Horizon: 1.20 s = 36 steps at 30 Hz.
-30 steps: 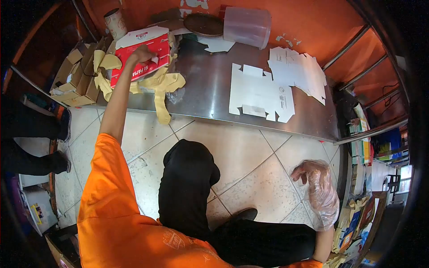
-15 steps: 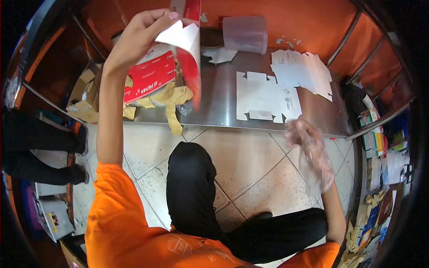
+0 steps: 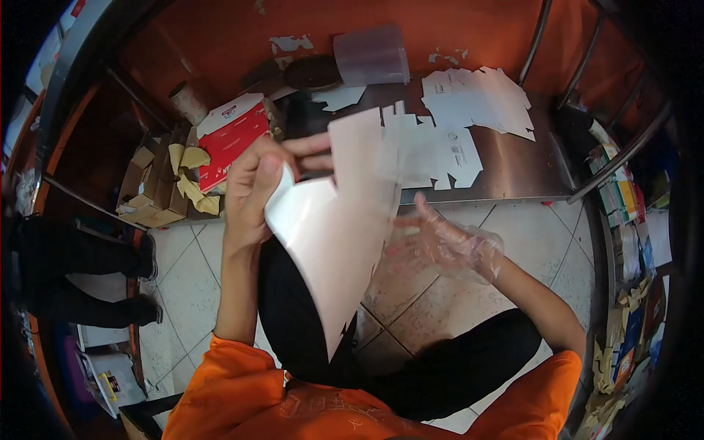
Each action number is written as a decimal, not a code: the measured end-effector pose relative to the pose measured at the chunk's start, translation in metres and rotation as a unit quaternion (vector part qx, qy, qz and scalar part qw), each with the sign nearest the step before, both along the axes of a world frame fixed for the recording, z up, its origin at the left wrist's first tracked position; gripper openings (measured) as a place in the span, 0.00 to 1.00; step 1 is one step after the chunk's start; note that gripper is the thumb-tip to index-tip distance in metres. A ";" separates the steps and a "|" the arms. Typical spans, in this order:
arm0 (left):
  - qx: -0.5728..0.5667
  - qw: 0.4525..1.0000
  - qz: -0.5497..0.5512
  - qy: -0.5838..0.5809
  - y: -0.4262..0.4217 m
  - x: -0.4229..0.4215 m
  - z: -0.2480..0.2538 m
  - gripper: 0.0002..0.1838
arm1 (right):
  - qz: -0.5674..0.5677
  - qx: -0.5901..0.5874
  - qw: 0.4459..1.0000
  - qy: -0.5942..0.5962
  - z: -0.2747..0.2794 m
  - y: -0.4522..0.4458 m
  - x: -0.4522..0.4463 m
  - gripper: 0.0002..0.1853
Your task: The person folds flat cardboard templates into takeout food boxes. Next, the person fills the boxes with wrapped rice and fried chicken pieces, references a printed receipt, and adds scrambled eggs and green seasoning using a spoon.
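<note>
My left hand grips one corner of a flat, die-cut cardboard box blank, with its thumb on the white side. The blank hangs over my knee, bent near the thumb, notches along its edges. My right hand wears a clear plastic glove and has its fingers spread. It is just right of the blank; whether the fingertips touch its edge cannot be told. Behind, a printed white box blank lies on the metal table, partly hidden by the held one.
More white blanks lie at the table's back right. A translucent plastic tub rests by the orange wall. Red printed cardboard and an open brown carton are on the left. A person's dark-trousered legs appear far left.
My left hand has brought the blank from above the red cardboard down and right, in front of me; its white side now faces me. My right hand has moved left towards it.
</note>
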<state>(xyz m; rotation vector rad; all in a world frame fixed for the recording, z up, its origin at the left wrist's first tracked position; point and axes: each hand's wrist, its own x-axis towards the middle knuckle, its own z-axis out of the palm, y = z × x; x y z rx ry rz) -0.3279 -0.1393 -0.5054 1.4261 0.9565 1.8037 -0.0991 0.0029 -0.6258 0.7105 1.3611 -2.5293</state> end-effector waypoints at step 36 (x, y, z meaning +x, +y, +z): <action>-0.124 0.950 -0.066 0.278 0.031 0.068 -0.059 0.27 | -0.310 0.771 0.555 0.047 0.033 0.041 0.060 0.36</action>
